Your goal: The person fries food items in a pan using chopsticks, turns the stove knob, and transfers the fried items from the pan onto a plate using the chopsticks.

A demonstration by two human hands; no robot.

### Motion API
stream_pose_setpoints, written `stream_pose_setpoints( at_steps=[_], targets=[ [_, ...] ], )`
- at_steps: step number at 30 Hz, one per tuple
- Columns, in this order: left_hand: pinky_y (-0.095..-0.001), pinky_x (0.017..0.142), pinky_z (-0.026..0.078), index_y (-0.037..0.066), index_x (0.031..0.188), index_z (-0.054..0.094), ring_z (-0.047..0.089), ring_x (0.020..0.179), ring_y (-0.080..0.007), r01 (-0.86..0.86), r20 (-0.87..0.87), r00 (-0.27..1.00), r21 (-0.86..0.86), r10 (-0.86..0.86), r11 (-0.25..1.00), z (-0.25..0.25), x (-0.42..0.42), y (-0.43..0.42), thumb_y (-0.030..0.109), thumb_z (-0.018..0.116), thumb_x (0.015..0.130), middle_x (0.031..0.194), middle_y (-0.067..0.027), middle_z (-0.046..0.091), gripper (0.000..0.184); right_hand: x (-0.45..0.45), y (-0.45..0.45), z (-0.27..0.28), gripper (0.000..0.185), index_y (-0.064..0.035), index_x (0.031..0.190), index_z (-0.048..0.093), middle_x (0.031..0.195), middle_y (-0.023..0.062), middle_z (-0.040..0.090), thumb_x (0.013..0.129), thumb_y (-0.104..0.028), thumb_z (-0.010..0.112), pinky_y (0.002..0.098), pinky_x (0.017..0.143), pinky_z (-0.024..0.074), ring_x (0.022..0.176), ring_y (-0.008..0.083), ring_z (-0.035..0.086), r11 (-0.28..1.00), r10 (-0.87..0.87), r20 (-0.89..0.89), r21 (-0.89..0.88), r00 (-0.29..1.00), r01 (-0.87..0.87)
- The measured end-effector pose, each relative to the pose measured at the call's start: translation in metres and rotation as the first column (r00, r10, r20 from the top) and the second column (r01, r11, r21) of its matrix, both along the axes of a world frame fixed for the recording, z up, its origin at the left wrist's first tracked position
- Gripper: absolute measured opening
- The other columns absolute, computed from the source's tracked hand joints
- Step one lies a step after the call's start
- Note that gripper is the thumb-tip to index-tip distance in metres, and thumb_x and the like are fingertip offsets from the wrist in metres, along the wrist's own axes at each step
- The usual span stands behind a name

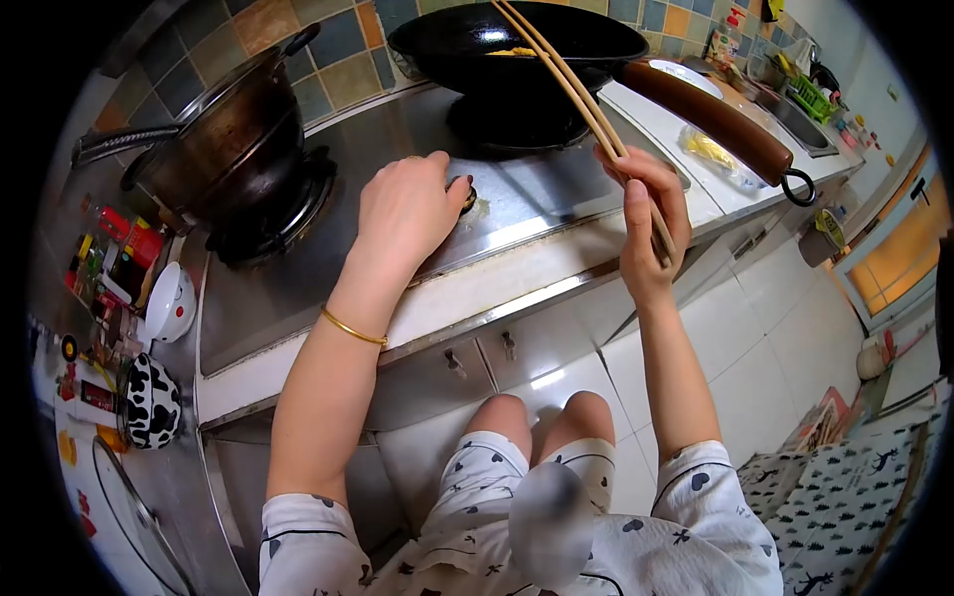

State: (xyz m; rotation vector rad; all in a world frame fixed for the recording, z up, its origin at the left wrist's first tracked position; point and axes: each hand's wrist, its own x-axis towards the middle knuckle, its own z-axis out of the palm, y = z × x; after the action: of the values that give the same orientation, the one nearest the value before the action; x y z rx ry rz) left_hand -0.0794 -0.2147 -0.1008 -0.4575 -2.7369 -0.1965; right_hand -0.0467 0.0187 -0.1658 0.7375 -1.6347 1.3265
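- Wooden chopsticks [593, 114] are clamped in the right hand [652, 214], thumb and fingers together around them; their long ends run towards eleven o'clock, side by side, and cross over the wok's [447, 42] near rim, while the short ends jut out towards six.
- At three o'clock from the middle of the left hand [409, 206], a dark stove knob [468, 202] sits at the fingertips, with thumb and fingers closed on it; the hand covers part of it.
- Black inside and out, the wok rests at one o'clock from the left hand, over the burner, with some yellow food [513, 52] in it. Its brown handle [711, 121] passes at one o'clock from the right hand, apart from it.
- A stained metal pot [238, 149] stands at ten o'clock from the left hand; its contents are hidden.
- At eight o'clock lie a white bowl [171, 304] and a cow-patterned bowl [151, 402], both tilted in view.
- A clear plastic bag [717, 154] holding something yellow lies at two o'clock from the right hand.
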Motion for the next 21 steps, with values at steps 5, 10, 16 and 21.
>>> stream_pose_setpoints(
  at_steps=[5,10,16,21],
  targets=[
    [-0.0455,0.074,0.051,0.005,0.091,0.062,0.063,0.088,-0.0349,0.118,-0.019,0.992,-0.096,-0.121,0.988,-0.0008,-0.0037,-0.004,0.028,0.052,0.092,0.087,-0.0152,0.065,0.025,-0.0001,-0.0031,0.0028,0.021,0.0008,0.115,0.054,0.123,0.0187,0.054,0.1,-0.011,0.044,0.0399,0.101,0.0452,0.114,0.0298,0.059,0.998,0.048,-0.011,-0.042,0.999,-0.049],
    [-0.0459,0.074,0.051,0.006,0.091,0.061,0.062,0.089,-0.0348,0.155,-0.05,0.986,-0.116,-0.161,0.981,-0.0031,-0.0063,-0.0066,0.026,0.051,0.093,0.088,-0.0144,0.063,0.023,0.0012,-0.002,0.0023,0.021,0.0005,0.114,0.055,0.122,0.018,0.054,0.1,-0.01,0.045,0.0374,0.1,0.0448,0.113,0.0286,0.059,1.0,0.025,-0.016,-0.016,1.0,-0.026],
    [-0.0453,0.073,0.051,0.005,0.089,0.06,0.062,0.088,-0.0343,0.172,-0.045,0.983,-0.103,-0.178,0.98,-0.003,-0.006,-0.0058,0.024,0.052,0.093,0.089,-0.0141,0.062,0.021,0.005,-0.0073,0.0073,0.018,-0.0002,0.111,0.057,0.116,0.0162,0.058,0.096,-0.005,0.048,0.0321,0.097,0.0433,0.109,0.0233,0.059,0.994,0.062,-0.006,-0.093,0.998,-0.063],
    [-0.0453,0.073,0.051,0.004,0.089,0.06,0.062,0.088,-0.0343,0.183,-0.053,0.98,-0.112,-0.189,0.977,-0.0032,-0.0068,-0.0056,0.023,0.052,0.093,0.089,-0.0142,0.062,0.021,0.0056,-0.0066,0.0079,0.018,-0.0004,0.111,0.057,0.116,0.016,0.057,0.097,-0.005,0.047,0.0319,0.097,0.0433,0.11,0.0233,0.059,0.996,0.044,-0.008,-0.073,0.999,-0.045]
  ],
)
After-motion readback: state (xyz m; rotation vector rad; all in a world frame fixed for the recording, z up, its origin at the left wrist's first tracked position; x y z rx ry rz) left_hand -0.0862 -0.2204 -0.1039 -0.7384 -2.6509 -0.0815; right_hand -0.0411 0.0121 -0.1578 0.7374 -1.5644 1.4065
